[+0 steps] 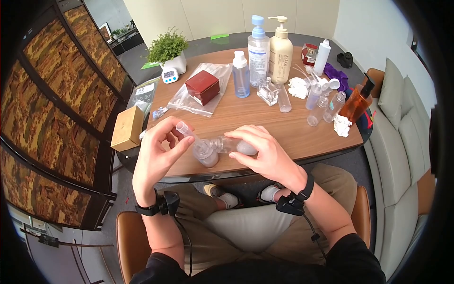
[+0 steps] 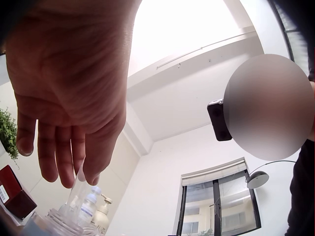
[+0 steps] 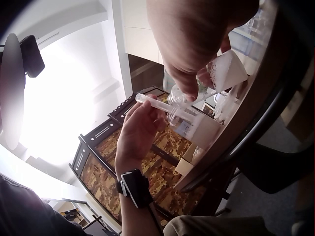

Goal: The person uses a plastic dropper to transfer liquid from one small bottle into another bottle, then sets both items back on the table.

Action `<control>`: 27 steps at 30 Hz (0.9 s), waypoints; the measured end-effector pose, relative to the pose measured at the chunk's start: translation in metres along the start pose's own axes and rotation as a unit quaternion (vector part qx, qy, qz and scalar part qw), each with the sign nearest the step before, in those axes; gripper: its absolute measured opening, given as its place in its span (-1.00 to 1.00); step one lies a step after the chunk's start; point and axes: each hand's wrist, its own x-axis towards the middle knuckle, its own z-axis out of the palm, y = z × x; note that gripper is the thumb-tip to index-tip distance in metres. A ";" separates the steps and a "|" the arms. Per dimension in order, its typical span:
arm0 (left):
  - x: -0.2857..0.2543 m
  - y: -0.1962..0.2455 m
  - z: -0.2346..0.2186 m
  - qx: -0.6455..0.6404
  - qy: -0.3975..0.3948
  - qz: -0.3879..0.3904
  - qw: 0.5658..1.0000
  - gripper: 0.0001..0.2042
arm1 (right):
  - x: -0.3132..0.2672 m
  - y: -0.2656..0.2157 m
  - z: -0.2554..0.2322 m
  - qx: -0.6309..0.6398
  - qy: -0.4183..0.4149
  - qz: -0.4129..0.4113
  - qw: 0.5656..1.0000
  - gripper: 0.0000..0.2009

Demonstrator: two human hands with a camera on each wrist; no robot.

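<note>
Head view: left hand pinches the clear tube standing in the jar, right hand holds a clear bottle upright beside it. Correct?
Not upright: the clear bottle is tipped over, its neck toward the jar, as the head view shows. The rest stands: left hand pinching the clear tube, right hand on the bottle.

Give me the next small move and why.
The left hand should probably raise the slim, translucent plastic tube slightly: it is pinched near its top, its lower end sits inside the clear, round plastic jar, and the neck of the tilted, clear plastic bottle is close beside the jar's mouth, so the tube may obstruct it.
</note>
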 end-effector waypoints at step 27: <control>-0.007 -0.007 -0.013 -0.190 0.181 0.066 0.963 -0.81 | 0.001 -0.004 -0.003 -0.004 -0.011 0.020 1.000 -0.56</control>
